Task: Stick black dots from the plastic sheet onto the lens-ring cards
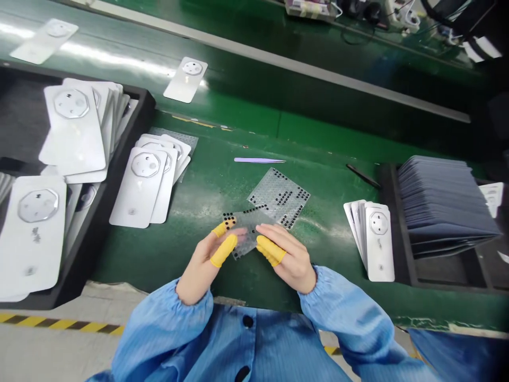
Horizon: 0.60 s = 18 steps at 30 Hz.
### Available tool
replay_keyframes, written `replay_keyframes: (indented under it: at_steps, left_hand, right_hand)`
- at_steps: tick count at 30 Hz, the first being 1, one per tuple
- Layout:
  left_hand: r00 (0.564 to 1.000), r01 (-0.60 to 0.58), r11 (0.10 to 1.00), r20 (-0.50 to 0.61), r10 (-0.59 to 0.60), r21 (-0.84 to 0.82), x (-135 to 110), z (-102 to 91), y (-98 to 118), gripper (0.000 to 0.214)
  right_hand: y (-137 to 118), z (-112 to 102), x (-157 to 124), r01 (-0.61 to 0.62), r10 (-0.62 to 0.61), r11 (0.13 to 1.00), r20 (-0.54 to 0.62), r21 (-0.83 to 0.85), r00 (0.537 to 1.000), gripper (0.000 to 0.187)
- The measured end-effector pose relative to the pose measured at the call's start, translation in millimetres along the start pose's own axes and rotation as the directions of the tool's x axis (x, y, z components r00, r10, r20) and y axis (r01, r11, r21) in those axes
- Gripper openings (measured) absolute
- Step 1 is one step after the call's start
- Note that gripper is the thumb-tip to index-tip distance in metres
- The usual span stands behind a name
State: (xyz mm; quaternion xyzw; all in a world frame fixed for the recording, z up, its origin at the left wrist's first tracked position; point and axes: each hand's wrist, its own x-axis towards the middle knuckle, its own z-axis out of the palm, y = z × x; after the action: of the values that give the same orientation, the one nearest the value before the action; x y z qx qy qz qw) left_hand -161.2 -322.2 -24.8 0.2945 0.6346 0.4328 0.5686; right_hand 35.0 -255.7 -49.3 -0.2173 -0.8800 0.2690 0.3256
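My left hand (pixel 210 254) and my right hand (pixel 284 254) meet over a small clear sheet (pixel 245 228) dotted with tiny black pieces. Both wear yellow finger cots. The left thumb and forefinger pinch the sheet's left edge; the right fingers press on its right edge. A second, larger dotted clear sheet (pixel 280 196) lies flat on the green table just beyond. Purple tweezers (pixel 258 159) lie further back.
Piles of white plates with round insets sit at left (pixel 145 180), in a black tray (pixel 71 122), and at right (pixel 376 236). A black rack of grey cards (pixel 441 204) stands far right. A conveyor belt carries single plates (pixel 186 78). A black stick (pixel 362 175) lies nearby.
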Motion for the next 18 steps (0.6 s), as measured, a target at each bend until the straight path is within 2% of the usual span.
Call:
replay_keyframes:
  at_steps: [2, 4, 6, 8, 13, 18]
  left_hand:
    - [0.996, 0.084, 0.965, 0.045, -0.076, -0.249, 1.4, 4.8, -1.7, 0.061]
    - [0.994, 0.107, 0.936, 0.015, -0.109, -0.335, 1.3, 8.4, -4.6, 0.067]
    - [0.993, 0.100, 0.937, -0.021, -0.114, -0.334, 0.0, 10.3, -7.0, 0.065]
    - [0.992, 0.099, 0.951, -0.042, -0.116, -0.293, -1.1, 11.4, -8.1, 0.063]
    - [0.994, 0.070, 0.978, -0.073, -0.086, -0.198, -0.3, 15.9, -8.7, 0.047]
    - [0.992, -0.010, 0.991, -0.124, -0.007, -0.135, 0.8, 19.2, -14.3, 0.031]
  right_hand:
    - [-8.4, -4.0, 6.6, 0.012, -0.014, 0.998, 0.034, 0.064, 0.999, 0.039]
    - [-14.5, -6.1, 13.6, -0.045, 0.043, 0.990, 0.015, 0.137, 0.999, 0.037]
    - [-17.2, -6.3, 19.6, -0.121, 0.127, 0.981, -0.030, 0.154, 0.991, 0.032]
    - [-16.9, -4.7, 24.3, -0.132, 0.135, 0.987, -0.037, 0.094, 0.990, 0.028]
    - [-12.3, 1.9, 29.0, 0.101, -0.099, 0.984, 0.018, -0.150, 0.995, 0.018]
    - [-7.9, 9.3, 21.8, 0.200, -0.184, 0.910, 0.079, -0.364, 0.980, 0.023]
